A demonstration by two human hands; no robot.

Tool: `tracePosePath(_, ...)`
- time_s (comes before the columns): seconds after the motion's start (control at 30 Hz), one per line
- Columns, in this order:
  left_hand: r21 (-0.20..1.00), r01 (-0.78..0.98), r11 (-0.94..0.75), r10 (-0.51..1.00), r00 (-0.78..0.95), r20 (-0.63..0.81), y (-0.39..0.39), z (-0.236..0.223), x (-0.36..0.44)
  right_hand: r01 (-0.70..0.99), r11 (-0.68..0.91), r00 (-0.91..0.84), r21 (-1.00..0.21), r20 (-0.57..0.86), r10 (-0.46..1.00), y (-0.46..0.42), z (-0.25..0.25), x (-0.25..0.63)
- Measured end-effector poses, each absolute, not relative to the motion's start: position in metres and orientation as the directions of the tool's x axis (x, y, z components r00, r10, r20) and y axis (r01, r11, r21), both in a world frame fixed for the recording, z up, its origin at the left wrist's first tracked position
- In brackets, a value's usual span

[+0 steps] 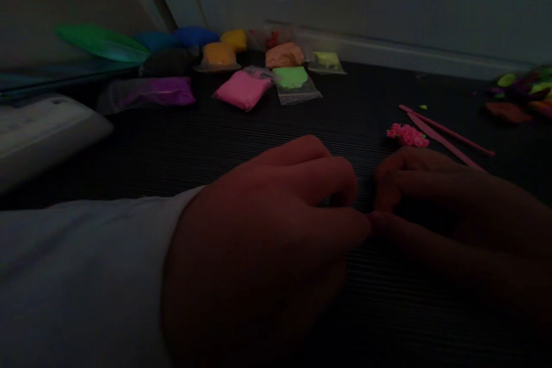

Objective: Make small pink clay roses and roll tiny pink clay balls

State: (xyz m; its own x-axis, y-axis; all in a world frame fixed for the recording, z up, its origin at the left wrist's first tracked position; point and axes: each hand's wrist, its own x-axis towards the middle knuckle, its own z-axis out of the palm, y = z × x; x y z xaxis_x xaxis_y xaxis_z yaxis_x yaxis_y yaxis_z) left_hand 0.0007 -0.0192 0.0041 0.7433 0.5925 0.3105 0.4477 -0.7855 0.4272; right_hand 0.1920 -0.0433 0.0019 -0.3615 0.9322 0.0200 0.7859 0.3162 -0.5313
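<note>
Both curled, our left hand (271,218) and right hand (487,213) seem to meet at the fingertips; we cannot tell what they pinch. We should press lightly, clear of the pink flowers (407,135).

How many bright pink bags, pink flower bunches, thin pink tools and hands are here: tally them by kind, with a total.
Bright pink bag: 1
Pink flower bunch: 1
Thin pink tools: 2
Left hand and right hand: 2
Total: 6

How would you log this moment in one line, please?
left hand: near right hand | grasp: unclear | pink flowers: just beyond right hand
</note>
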Motion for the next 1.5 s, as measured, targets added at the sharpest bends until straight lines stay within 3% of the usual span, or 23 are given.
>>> tracePosePath(0.1,0.278,0.42,-0.864,0.495,0.811,0.312,-0.019,0.001,-0.001,0.777,0.354,-0.407,-0.521,0.013,0.913,-0.041,0.0,0.193)
tracePosePath(0.4,0.299,0.447,-0.843,0.526,0.8,0.289,-0.017,0.001,-0.001,0.806,0.331,-0.337,-0.49,0.081,0.938,-0.049,0.01,0.192)
tracePosePath(0.63,0.277,0.468,-0.839,0.534,0.807,0.253,-0.016,0.005,-0.003,0.786,0.508,-0.402,-0.352,0.334,0.853,-0.054,0.006,0.19)
tracePosePath(1.33,0.308,0.406,-0.86,0.491,0.824,0.284,-0.012,0.0,-0.002,0.672,0.69,-0.614,-0.268,0.32,0.722,-0.056,0.005,0.195)
tracePosePath(1.5,0.268,0.485,-0.832,0.553,0.756,0.35,-0.01,0.002,-0.004,0.635,0.737,-0.661,-0.232,0.331,0.674,-0.053,0.009,0.194)
